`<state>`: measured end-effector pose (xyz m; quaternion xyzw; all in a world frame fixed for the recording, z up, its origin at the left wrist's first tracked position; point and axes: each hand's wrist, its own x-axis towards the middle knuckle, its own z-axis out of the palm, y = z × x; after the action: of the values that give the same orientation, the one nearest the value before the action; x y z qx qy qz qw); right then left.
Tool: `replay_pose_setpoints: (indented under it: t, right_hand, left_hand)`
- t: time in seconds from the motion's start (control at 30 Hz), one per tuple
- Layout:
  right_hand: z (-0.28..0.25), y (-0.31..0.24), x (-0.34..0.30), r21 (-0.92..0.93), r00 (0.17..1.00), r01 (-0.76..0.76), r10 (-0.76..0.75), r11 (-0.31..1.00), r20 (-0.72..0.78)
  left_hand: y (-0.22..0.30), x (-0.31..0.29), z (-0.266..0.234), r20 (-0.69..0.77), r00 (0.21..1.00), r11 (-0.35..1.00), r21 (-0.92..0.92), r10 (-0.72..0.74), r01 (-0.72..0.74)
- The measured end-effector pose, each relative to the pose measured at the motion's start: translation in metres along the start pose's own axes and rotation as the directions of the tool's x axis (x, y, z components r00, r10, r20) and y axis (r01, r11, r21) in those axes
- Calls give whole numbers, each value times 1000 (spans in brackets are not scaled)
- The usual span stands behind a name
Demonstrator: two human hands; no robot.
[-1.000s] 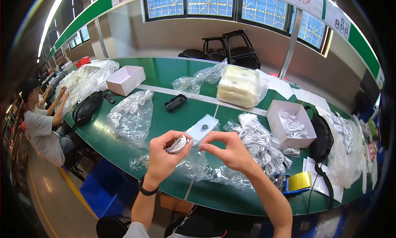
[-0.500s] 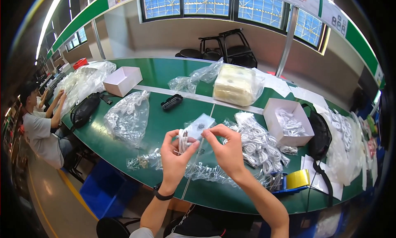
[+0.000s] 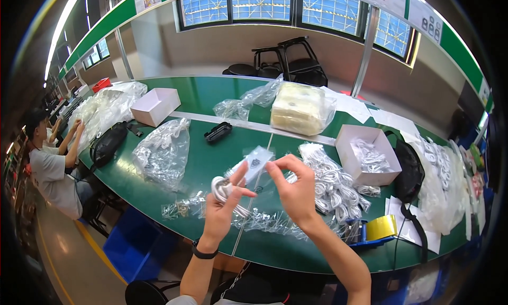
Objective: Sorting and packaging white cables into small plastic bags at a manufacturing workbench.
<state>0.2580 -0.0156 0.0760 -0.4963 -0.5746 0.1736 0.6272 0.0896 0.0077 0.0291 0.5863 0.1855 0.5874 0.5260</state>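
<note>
A coiled white cable [image 3: 220, 187] is gripped in my left hand [image 3: 217, 220], its loop showing beside the raised fingers. My right hand [image 3: 297, 194] pinches the edge of a small translucent plastic bag [image 3: 258, 160] with a dark printed mark. The bag hangs in front of the left fingers; whether they touch it I cannot tell. Close to the right hand lies a heap of bundled white cables [image 3: 333, 183]. Below both hands, a row of crumpled clear small bags [image 3: 275, 224] stretches along the table's near side.
A white box [image 3: 365, 154] of cables stands at the right, beside a black bag [image 3: 408, 173]. A tape dispenser with yellow tape [image 3: 381, 229] sits near the front edge. Further back are a wrapped cream stack [image 3: 300, 108] and a black case [image 3: 218, 132]. Another person [image 3: 55, 162] works at the far left.
My left hand has shifted slightly left and down with the coiled cable, its fingers opening out more. The right hand has moved a little right, still pinching the small bag.
</note>
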Motion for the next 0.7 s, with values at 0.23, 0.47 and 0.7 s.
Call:
replay_pose_setpoints:
  t: [0.23,0.47,0.7]
  right_hand:
    - [9,2,-3,-237,992,122,-110,964,64]
    - [-6,-14,-2,-249,849,414,-272,876,453]
    - [-28,-15,3,-8,834,71,-55,997,550]
  left_hand:
    - [4,4,9,-38,947,941,103,-319,322]
    - [7,9,-1,192,927,879,423,-323,219]
    - [18,9,-5,403,798,894,191,-447,405]
